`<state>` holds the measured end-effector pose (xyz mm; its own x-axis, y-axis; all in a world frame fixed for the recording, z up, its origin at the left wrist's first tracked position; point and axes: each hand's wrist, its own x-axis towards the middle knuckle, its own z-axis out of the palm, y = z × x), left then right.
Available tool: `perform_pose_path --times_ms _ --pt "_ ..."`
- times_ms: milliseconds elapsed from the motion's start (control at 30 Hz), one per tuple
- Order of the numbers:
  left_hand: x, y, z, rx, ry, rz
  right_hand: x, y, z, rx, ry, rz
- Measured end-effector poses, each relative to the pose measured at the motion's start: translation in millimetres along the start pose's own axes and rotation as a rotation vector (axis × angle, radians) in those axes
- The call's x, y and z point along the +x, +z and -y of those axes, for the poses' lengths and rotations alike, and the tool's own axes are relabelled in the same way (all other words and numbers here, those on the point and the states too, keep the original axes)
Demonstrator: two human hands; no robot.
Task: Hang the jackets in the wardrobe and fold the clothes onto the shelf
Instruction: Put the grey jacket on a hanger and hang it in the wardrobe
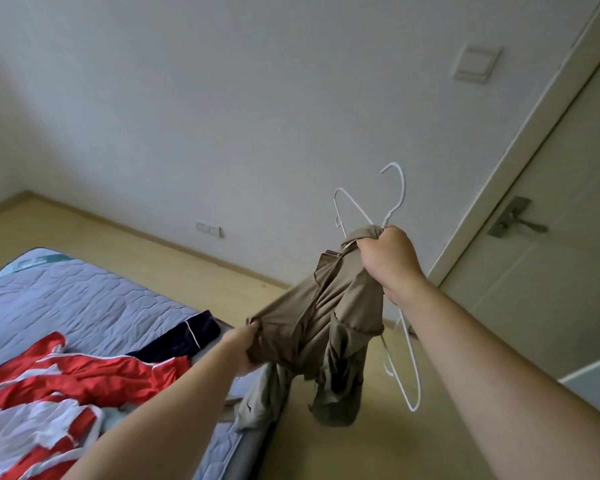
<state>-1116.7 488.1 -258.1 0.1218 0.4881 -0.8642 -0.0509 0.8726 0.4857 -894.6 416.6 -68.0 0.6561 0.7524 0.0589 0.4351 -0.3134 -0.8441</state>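
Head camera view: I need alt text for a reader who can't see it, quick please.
Two bare hands hold up a crumpled khaki fabric jacket: the right hand grips its top together with a white wire hanger, the left hand pinches its side. Below left, a red-and-white garment lies on a grey quilted mattress; a closed door stands right.

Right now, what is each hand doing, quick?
Left hand: closed, gripping one side of the tan jacket.
Right hand: closed, gripping the jacket's top together with the white hanger.
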Motion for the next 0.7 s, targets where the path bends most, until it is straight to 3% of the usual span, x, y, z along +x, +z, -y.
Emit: perform_pose_path --times_ms 133,267,367,467,600,700 --pt "-10.1 32.2 -4.6 0.191 0.005 0.123 12.0 -30.7 -19.1 -0.036 0.008 -0.06" --pt "-25.0 62.4 -18.0 0.579 0.281 0.331 26.8 -65.2 -38.4 -0.09 0.026 -0.139" --pt "-30.6 94.2 -27.5 1.072 0.604 0.098 36.7 -91.2 -52.7 -0.113 0.06 -0.185" --pt "-36.4 117.9 -40.6 1.038 0.745 -0.098 44.8 -117.4 -66.1 -0.107 0.087 -0.232" --pt "-37.1 138.9 -49.1 0.872 0.721 -0.309 53.3 -149.5 -80.0 -0.108 0.082 -0.246" --pt "-36.0 160.2 -45.7 0.588 0.673 -0.203 59.5 -170.6 -87.6 -0.136 0.073 -0.248"
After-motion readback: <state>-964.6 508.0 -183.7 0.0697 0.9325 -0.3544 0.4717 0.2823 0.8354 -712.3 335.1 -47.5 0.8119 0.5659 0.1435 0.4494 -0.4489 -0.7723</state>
